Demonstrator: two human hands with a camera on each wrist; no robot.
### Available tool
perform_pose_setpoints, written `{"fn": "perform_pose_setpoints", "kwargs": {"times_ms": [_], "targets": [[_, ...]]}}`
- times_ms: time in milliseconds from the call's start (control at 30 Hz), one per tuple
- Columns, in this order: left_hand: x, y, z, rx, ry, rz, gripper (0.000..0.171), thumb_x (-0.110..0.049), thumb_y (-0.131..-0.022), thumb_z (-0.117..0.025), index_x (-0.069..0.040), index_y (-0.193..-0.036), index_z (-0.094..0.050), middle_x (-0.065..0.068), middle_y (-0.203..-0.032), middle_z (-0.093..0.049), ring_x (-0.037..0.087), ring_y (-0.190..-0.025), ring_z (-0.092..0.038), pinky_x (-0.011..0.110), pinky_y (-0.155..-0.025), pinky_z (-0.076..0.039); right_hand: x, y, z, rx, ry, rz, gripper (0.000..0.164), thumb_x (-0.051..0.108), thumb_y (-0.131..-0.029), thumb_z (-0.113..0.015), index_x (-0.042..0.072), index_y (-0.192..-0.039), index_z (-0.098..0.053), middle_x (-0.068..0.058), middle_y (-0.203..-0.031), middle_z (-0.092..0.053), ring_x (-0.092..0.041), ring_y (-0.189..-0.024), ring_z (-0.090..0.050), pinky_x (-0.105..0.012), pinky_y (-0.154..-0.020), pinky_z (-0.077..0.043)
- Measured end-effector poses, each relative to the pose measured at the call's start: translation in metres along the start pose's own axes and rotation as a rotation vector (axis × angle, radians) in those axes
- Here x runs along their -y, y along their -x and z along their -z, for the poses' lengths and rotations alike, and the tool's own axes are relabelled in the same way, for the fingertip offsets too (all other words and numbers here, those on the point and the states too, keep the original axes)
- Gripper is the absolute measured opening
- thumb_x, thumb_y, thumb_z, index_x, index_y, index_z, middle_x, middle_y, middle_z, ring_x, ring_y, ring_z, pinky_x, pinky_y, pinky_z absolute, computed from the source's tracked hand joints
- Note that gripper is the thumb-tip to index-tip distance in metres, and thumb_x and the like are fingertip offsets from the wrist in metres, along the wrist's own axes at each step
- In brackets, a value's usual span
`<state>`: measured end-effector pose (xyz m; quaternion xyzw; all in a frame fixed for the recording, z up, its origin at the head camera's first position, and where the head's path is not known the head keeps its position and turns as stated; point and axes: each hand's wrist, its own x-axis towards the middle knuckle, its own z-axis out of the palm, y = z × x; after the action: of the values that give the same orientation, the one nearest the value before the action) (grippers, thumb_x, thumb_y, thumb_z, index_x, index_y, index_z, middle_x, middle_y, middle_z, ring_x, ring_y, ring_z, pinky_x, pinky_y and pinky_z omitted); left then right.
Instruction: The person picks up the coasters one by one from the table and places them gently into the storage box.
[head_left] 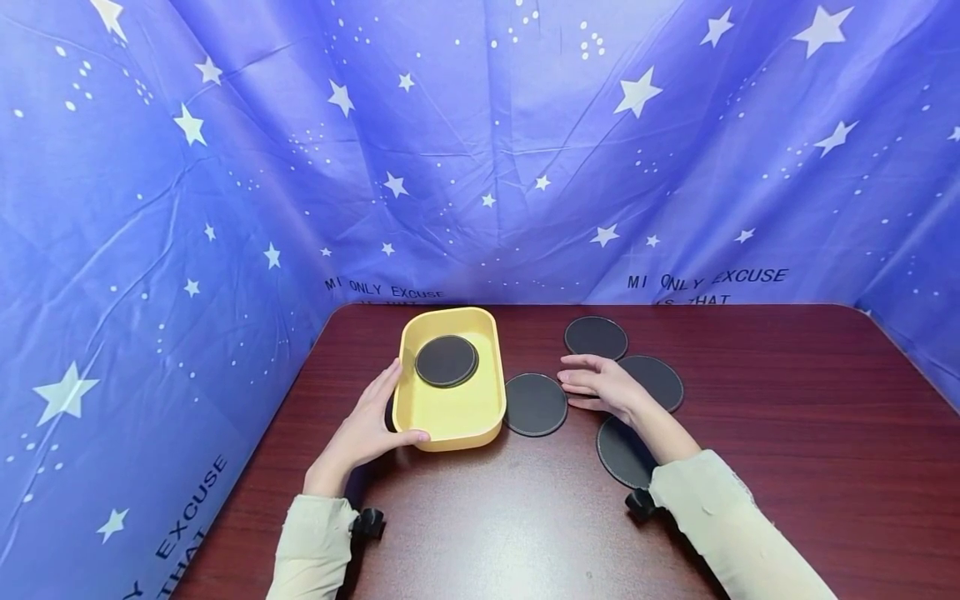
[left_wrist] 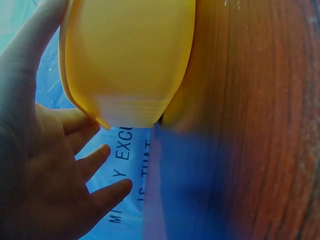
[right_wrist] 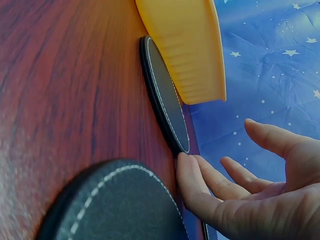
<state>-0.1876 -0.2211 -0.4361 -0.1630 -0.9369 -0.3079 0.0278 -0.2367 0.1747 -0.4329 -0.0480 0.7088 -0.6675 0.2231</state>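
A yellow rectangular tray [head_left: 450, 417] with rounded corners stands on the table's left part. Inside it lies a round black coaster [head_left: 446, 361]; whether others lie beneath it I cannot tell. My left hand [head_left: 363, 433] rests at the tray's near left corner, thumb on the near rim, fingers spread along the left wall. Just right of the tray lies another black coaster [head_left: 536, 406] with pale stitching round its rim. My right hand [head_left: 607, 387] is at this coaster's right edge, and its fingertips appear to touch it in the right wrist view. Nothing is held in that hand.
Around my right hand lie three more coasters: one behind [head_left: 596, 337], one to the right [head_left: 654, 383] and one nearer [head_left: 624, 454], partly under the forearm. The table [head_left: 810, 433] is dark red wood. A blue star-print curtain [head_left: 480, 150] hangs behind and at the sides.
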Motion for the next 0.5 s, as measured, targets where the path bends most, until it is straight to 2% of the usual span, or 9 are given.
{"fn": "perform_pose_setpoints", "kwargs": {"times_ms": [200, 333, 433, 500], "targets": [[0.0017, -0.0005, -0.0009, 0.0, -0.007, 0.0, 0.119, -0.052, -0.068, -0.086, -0.008, -0.159, -0.022, 0.008, -0.168, -0.019, 0.039, -0.152, -0.02, 0.063, -0.117, -0.029, 0.0002, -0.0007, -0.0001, 0.002, -0.038, 0.012, 0.062, 0.007, -0.1, -0.055, -0.007, -0.152, -0.026, -0.033, -0.151, -0.04, -0.007, -0.107, -0.064, -0.043, -0.106, -0.05], [0.0015, -0.0002, -0.0006, 0.0, -0.01, 0.004, 0.119, -0.052, -0.068, -0.086, -0.009, -0.159, -0.022, 0.008, -0.168, -0.019, 0.039, -0.152, -0.02, 0.062, -0.117, -0.029, -0.0013, -0.0017, 0.0006, 0.001, -0.065, 0.042, 0.062, 0.003, -0.098, -0.055, -0.011, -0.151, -0.026, -0.037, -0.149, -0.039, -0.003, -0.099, -0.064, -0.032, -0.098, -0.055], [0.0008, 0.0002, -0.0005, 0.0, -0.003, 0.009, 0.119, -0.052, -0.068, -0.086, -0.008, -0.159, -0.023, 0.007, -0.168, -0.019, 0.038, -0.152, -0.02, 0.062, -0.118, -0.028, -0.0023, -0.0026, 0.0003, 0.01, -0.101, 0.073, 0.062, -0.001, -0.096, -0.056, -0.016, -0.149, -0.026, -0.032, -0.136, -0.055, -0.002, -0.096, -0.066, -0.023, -0.091, -0.056], [0.0007, 0.0005, -0.0008, 0.001, -0.001, 0.012, 0.119, -0.052, -0.068, -0.086, -0.008, -0.159, -0.023, 0.007, -0.168, -0.019, 0.038, -0.153, -0.02, 0.062, -0.118, -0.028, -0.003, -0.0035, -0.0007, 0.015, -0.122, 0.078, 0.061, -0.003, -0.095, -0.057, -0.018, -0.147, -0.028, -0.02, -0.12, -0.067, -0.001, -0.093, -0.066, -0.019, -0.086, -0.057]]}}
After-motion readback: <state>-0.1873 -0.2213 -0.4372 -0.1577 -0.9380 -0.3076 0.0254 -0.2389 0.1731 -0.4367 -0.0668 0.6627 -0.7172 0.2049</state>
